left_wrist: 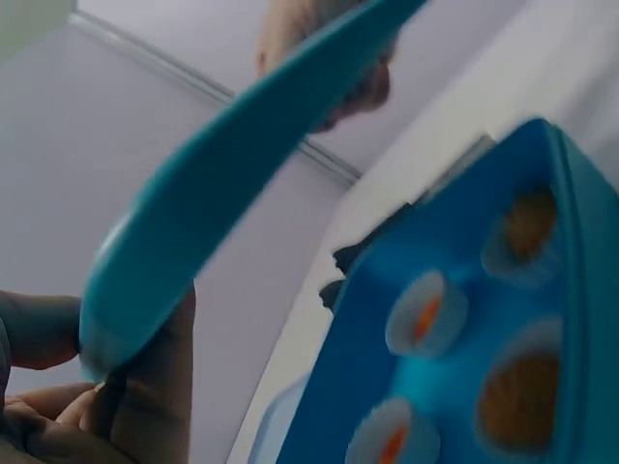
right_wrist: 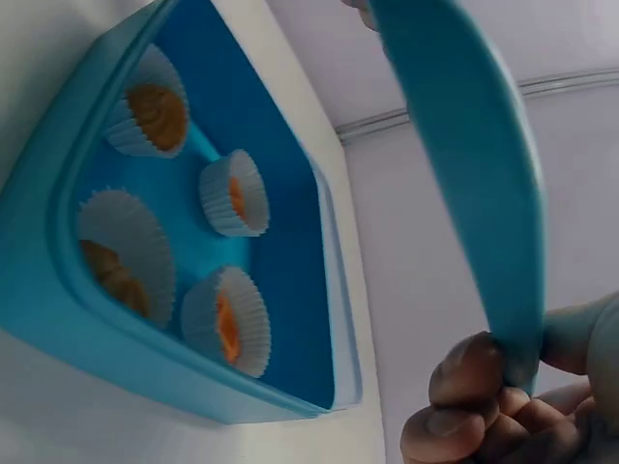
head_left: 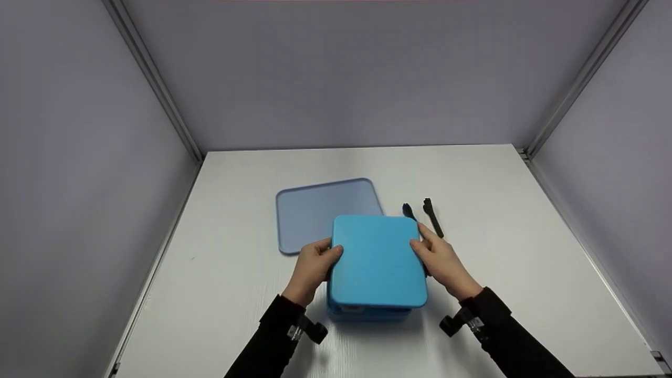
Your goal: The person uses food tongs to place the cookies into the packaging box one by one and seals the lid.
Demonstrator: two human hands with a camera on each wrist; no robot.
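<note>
Head view: a person's two hands are holding a blue lid above a blue box at the lower centre of the frame, on a white table. The left hand is gripping the lid's left edge, fingers curled round it; the right hand is gripping the right edge in the same way. The lid is covering nearly all of the box from this angle, so only the box's near wall is showing below it. A grey-blue tray is lying flat on the table just behind the lid, toward the upper left of it, and is partly hidden by it. Two black utensils are lying side by side just right of the tray, next to the right hand's fingertips.

Left wrist view: the lid is running tilted from lower left to upper right, clear of the box, with the left hand's thumb and fingers pinching its lower end. Paper cups with orange filling are sitting inside the box.

Right wrist view: the right hand's fingers are pinching the lid's edge at lower right; the open box with four filled paper cups is lying at left.
</note>
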